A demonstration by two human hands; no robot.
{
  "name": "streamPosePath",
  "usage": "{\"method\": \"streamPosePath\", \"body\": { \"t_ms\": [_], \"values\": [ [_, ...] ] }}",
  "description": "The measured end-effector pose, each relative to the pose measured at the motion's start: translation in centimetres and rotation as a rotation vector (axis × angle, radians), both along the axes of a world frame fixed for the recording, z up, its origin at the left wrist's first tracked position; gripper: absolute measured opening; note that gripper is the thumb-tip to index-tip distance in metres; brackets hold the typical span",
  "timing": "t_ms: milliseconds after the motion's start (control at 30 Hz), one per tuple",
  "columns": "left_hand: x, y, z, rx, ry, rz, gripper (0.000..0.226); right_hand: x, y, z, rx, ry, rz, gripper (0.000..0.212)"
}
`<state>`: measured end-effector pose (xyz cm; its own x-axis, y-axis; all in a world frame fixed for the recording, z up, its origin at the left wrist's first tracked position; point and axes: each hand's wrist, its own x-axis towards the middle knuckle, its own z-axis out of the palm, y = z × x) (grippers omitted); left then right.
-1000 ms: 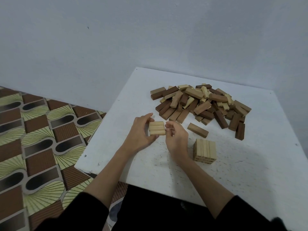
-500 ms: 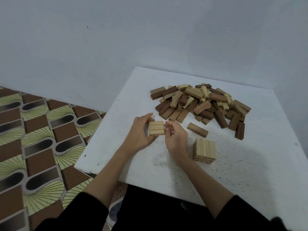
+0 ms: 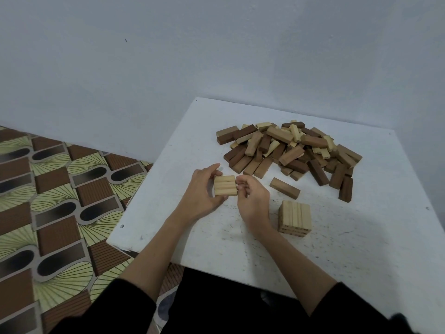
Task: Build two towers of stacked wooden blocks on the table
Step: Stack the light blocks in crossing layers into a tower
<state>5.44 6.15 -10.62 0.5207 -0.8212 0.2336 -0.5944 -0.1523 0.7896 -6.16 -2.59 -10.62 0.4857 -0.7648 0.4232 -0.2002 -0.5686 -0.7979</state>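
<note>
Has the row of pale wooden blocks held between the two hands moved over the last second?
No. The row of pale wooden blocks keeps its place relative to the lone brown wooden block on the table.

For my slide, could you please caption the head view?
Both hands, left hand and right hand, hold a pale wooden block layer beside a short pale wooden stack.
</note>
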Motion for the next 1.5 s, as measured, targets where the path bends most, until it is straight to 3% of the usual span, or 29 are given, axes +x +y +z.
{"method": "streamPosePath", "body": {
  "t_ms": [367,633,833,933,1233,1500],
  "values": [
    [-0.5,0.3,0.7,0.017,0.142,0.053,0.077,-0.1,0.4,1.2,0.158,0.077,-0.010,0.022],
    [-1.3,0.1,3.6,-0.009,0.199,0.121,0.076,0.1,0.4,3.9,0.013,0.340,0.239,0.042],
    [-2.4,-0.9,6.2,-0.096,0.101,-0.035,0.076,-3.0,-2.9,8.1,-0.018,0.333,0.462,0.062],
    [-4.1,-2.1,6.9,-0.104,0.089,-0.104,0.078,-5.7,-4.9,10.0,0.022,0.432,0.486,0.064],
    [-9.6,-4.9,6.6,-0.001,0.165,-0.317,0.084,-13.5,-7.2,10.1,-0.029,0.558,0.428,0.071],
    [-11.0,-5.0,5.6,0.114,0.229,-0.379,0.084,-15.5,-6.2,9.4,0.009,0.550,0.405,0.071]
  ]
}}
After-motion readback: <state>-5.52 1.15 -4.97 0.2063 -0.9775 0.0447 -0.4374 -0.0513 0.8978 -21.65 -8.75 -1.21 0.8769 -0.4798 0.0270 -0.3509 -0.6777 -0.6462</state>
